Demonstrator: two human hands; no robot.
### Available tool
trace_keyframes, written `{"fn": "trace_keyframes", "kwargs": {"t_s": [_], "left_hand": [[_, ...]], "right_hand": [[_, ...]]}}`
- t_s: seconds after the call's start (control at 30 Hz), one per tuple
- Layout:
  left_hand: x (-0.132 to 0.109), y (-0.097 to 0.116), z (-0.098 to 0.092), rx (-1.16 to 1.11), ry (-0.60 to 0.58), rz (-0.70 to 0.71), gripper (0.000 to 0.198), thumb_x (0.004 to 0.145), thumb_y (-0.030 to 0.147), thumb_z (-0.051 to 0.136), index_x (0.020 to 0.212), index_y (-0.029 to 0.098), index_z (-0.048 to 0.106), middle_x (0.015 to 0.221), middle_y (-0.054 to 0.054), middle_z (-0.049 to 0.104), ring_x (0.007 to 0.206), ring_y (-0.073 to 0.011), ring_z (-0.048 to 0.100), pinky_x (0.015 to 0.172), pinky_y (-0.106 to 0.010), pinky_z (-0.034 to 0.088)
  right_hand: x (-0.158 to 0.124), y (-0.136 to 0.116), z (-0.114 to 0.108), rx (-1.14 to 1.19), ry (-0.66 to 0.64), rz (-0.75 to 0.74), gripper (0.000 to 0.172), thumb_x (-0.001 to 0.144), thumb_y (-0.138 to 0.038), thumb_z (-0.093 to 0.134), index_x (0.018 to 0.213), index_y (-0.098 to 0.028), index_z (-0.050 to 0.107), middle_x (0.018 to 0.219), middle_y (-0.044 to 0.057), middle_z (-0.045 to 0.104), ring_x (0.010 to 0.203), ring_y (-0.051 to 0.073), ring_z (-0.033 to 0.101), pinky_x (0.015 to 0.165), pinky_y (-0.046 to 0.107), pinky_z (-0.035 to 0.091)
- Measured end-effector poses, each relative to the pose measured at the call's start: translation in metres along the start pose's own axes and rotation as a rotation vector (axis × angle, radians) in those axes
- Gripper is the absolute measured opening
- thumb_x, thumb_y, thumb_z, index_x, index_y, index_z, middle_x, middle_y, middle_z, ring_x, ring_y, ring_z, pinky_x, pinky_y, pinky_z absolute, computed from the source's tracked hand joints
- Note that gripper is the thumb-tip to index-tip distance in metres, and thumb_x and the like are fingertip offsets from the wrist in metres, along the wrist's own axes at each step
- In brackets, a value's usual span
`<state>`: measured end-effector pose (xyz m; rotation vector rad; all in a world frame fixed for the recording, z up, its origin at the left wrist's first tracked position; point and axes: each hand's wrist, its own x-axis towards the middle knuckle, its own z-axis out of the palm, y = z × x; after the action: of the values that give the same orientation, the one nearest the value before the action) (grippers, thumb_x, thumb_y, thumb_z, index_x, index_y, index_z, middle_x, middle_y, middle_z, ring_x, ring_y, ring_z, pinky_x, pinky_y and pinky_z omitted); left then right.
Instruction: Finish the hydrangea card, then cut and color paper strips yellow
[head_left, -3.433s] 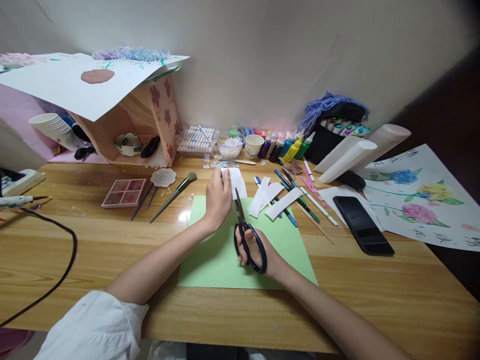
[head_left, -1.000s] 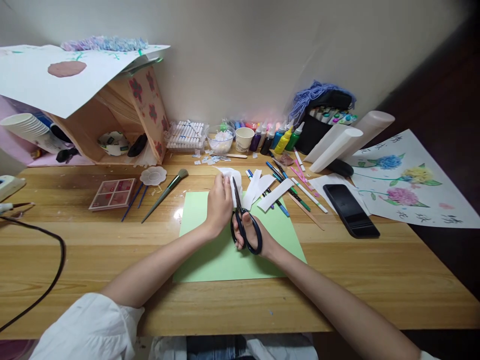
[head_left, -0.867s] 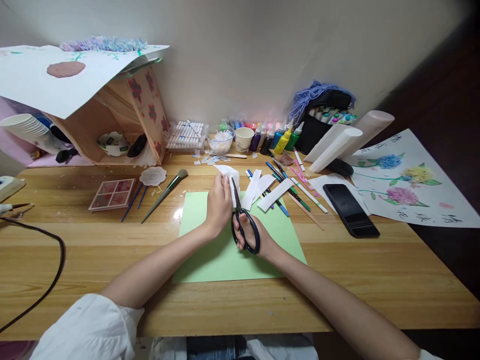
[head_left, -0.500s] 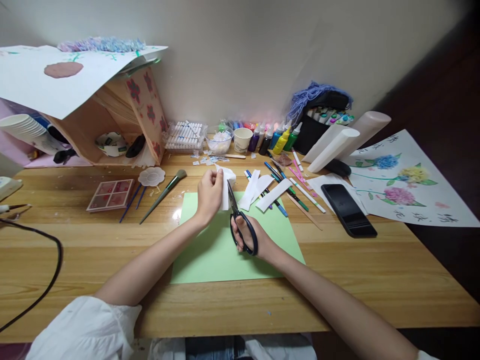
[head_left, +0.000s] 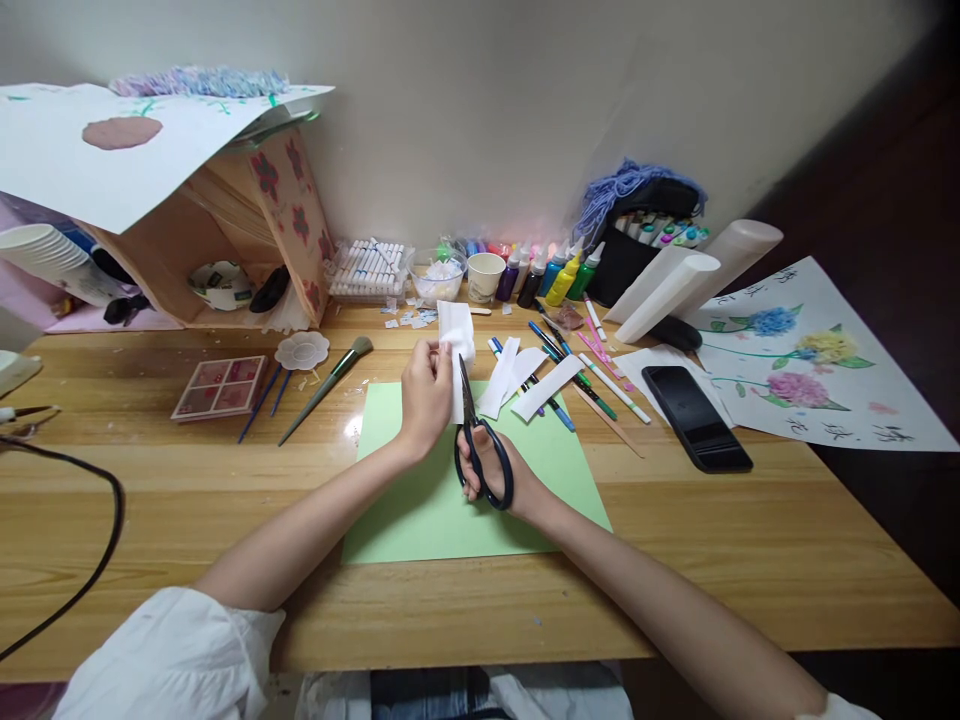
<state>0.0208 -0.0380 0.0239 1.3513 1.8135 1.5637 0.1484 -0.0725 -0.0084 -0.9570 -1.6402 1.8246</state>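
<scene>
My left hand [head_left: 424,395] pinches a small white piece of paper [head_left: 455,333] and holds it upright above a light green sheet [head_left: 420,500] lying on the wooden desk [head_left: 225,500]. My right hand [head_left: 501,478] has its fingers through the handles of black scissors [head_left: 477,440]. The blades point away from me and meet the lower edge of the white paper. Both hands hover over the green sheet near the desk's middle.
White paper strips [head_left: 525,380] and several markers [head_left: 592,385] lie to the right, then a black phone [head_left: 696,417] and a flower painting [head_left: 802,365]. Paint bottles [head_left: 551,280], a paper cup [head_left: 485,276] and a wooden box [head_left: 225,240] line the wall. A paint palette [head_left: 221,386], a brush [head_left: 326,390] and a black cable [head_left: 90,560] sit left.
My left hand has turned and lifted the white paper, which now stands taller above my fingers. The scissors stayed at its lower edge, shifting slightly left and towards the wall.
</scene>
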Motion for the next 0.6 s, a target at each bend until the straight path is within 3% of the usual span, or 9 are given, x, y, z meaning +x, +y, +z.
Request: {"fn": "trace_keyframes", "kwargs": {"t_s": [0.6], "left_hand": [[-0.0062, -0.0005, 0.0040, -0.032, -0.033, -0.037, 0.021, 0.090, 0.038, 0.045, 0.081, 0.019, 0.048, 0.066, 0.002, 0.056, 0.059, -0.0118, 0.053, 0.056, -0.022, 0.038]], "right_hand": [[0.0016, 0.0052, 0.0033, 0.046, 0.044, 0.016, 0.061, 0.075, -0.079, 0.029, 0.072, -0.020, 0.043, 0.040, -0.007, 0.042, 0.035, 0.010, 0.047, 0.042, 0.022, 0.044]]}}
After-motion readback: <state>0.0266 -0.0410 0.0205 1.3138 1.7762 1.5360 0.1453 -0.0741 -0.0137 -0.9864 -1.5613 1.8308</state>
